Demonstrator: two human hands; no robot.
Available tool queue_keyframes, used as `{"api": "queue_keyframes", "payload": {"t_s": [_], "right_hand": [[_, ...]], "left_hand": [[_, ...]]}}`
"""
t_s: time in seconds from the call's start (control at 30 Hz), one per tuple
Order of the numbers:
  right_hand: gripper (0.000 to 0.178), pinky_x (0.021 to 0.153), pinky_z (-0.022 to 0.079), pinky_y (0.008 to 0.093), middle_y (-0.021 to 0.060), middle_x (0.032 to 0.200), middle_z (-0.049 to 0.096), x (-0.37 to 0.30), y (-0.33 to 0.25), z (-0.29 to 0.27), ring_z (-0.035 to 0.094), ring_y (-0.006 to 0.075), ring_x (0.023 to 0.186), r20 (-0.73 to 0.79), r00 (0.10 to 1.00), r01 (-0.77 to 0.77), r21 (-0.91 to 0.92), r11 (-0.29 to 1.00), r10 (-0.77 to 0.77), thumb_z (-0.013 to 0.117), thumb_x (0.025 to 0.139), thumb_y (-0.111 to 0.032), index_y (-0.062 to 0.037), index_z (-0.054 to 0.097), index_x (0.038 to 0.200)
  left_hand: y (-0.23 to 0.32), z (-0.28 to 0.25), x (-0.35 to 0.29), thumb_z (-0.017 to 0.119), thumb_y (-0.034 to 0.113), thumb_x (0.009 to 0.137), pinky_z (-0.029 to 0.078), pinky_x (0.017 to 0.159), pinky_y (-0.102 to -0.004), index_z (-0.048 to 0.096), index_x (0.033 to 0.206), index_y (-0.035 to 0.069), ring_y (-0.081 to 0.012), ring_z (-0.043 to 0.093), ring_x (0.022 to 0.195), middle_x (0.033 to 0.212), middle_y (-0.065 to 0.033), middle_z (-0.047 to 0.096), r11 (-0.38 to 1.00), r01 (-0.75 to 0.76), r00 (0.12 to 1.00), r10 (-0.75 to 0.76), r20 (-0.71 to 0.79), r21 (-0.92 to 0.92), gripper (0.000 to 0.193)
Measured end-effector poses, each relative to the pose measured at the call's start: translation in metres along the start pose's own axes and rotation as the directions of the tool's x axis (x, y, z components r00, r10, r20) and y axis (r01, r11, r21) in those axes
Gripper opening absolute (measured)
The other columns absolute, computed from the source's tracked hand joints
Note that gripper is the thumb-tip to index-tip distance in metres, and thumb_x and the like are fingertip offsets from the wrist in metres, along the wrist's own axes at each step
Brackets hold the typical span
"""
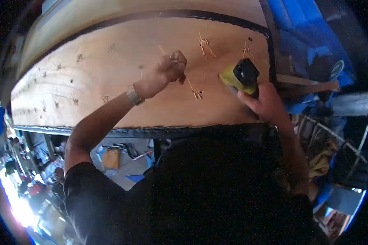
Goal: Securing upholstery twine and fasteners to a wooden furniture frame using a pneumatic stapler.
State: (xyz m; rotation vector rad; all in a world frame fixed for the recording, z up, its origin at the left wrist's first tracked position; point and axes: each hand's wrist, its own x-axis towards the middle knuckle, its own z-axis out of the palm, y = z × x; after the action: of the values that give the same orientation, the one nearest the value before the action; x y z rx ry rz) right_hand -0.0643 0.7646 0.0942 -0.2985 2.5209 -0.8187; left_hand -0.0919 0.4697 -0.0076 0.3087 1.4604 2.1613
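A large pale wooden panel [122, 77] with black edging lies in front of me, dotted with small dark holes and thin curled shavings. In my right hand [268, 104], over the panel's right part, is a yellow-and-black power drill [238, 77]; its tip is hidden from view. My left hand [163, 73], with a metal watch [134, 95] at the wrist, hovers near the panel's middle. Its fingers are curled together and slightly blurred, and what they hold, if anything, does not show. Close by that hand sits a clump of shavings [198, 94].
More shavings [204, 43] stand up from the panel's far side. Beyond its right edge are blue sheeting [319, 41] and a wooden strip [315, 87]. Below the near edge, a brown box [111, 158] and cables lie among clutter. Bright light comes in at lower left.
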Motion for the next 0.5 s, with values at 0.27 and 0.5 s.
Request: {"api": "queue_keyframes", "payload": {"t_s": [0.27,0.5], "right_hand": [[0.035,0.081,0.050,0.0360,0.0179,0.096,0.069,0.020,-0.054,0.015,0.067,0.0257,0.088,0.214,0.976,-0.044,-0.024,0.999,0.048,0.069,0.082,-0.020,0.0039,0.063,0.108],[0.033,0.063,0.052,0.0429,0.0211,0.073,0.066,0.024,-0.048,0.032,0.069,0.0336,0.070,0.157,0.988,0.015,-0.041,0.999,-0.009,0.071,0.081,-0.031,0.0002,0.066,0.088]], "left_hand": [[-0.026,-0.002,-0.003,0.049,0.010,0.098,0.047,0.062,-0.0269,0.050,0.094,0.004,-0.0111,0.052,0.065,0.073,-0.0016,0.051,0.989,-0.144,0.957,0.135,-0.257,-0.015,0.007],[-0.035,0.005,-0.002,0.050,0.007,0.099,0.039,0.060,-0.0231,0.048,0.092,0.007,-0.0057,0.045,0.068,0.074,0.0030,0.044,0.988,-0.148,0.951,0.133,-0.281,-0.033,0.008]]}}
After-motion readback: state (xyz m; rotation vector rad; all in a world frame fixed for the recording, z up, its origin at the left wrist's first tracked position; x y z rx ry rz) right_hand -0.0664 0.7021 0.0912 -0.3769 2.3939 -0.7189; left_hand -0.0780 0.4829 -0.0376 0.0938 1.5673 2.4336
